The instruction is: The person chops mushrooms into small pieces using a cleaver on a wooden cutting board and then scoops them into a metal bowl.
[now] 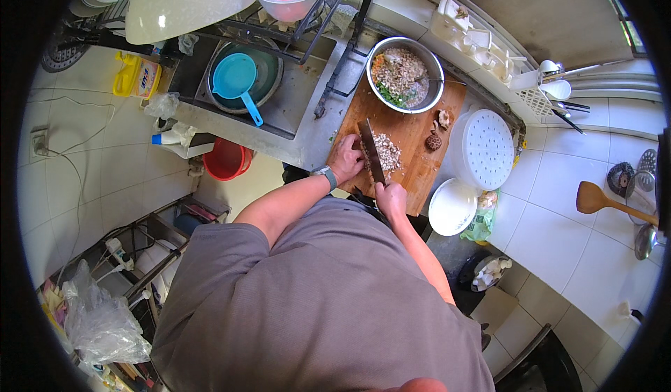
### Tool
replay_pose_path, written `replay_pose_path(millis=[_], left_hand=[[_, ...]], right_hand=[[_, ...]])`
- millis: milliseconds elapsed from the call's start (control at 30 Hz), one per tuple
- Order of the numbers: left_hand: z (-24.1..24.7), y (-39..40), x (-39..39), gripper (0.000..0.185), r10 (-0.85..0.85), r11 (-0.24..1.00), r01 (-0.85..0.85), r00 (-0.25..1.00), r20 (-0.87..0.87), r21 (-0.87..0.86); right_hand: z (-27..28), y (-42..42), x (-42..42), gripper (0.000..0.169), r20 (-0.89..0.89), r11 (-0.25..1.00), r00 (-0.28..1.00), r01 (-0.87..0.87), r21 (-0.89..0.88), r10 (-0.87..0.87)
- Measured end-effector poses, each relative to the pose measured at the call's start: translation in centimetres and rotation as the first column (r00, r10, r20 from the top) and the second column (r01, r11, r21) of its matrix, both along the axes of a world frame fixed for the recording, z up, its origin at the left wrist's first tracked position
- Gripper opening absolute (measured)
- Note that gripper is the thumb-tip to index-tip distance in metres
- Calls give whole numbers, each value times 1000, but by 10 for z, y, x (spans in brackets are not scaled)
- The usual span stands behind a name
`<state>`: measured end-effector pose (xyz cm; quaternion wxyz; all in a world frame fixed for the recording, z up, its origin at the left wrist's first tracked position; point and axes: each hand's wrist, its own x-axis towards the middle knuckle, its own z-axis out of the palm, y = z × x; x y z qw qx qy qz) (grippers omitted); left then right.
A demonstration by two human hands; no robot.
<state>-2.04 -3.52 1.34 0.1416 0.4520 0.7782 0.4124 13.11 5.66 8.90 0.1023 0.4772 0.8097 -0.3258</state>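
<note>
My right hand (391, 200) grips the handle of a kitchen knife (372, 152), whose dark blade stands on edge on a wooden cutting board (419, 174). My left hand (348, 159), with a watch on its wrist, rests at the board's left edge with bent fingers beside the blade; whether it holds a piece of food cannot be told. Finely chopped pale pieces, apparently mushroom (388, 152), lie right of the blade. A whole brown mushroom (433, 142) and a few pieces lie farther right. On the board's far end stands a steel bowl (439, 95) of minced filling, chopped greens and orange bits.
Left of the board is a sink (309, 95) with a blue strainer or ladle (234, 76) over a basin. A black metal rack (335, 72) overhangs it. A perforated white plastic tray (485, 148) and a white plate (453, 207) stand close right of the board.
</note>
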Motion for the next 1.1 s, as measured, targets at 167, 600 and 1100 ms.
replay_pose_path(millis=[167, 600, 1100], left_hand=[[4, 0, 0, 16, 7, 1000, -8, 1000, -10, -25], [-1, 2, 1, 13, 14, 1000, -15, 999, -42, -23], [10, 7, -7, 10, -26, 1000, 26, 999, -37, -14]], right_hand=[[-3, -1, 0, 36, 6, 1000, 1000, -1, 5, 1], [3, 9, -6, 37, -5, 1000, 1000, 17, -1, -17], [15, 41, 20, 32, 23, 994, 1000, -22, 109, 19]])
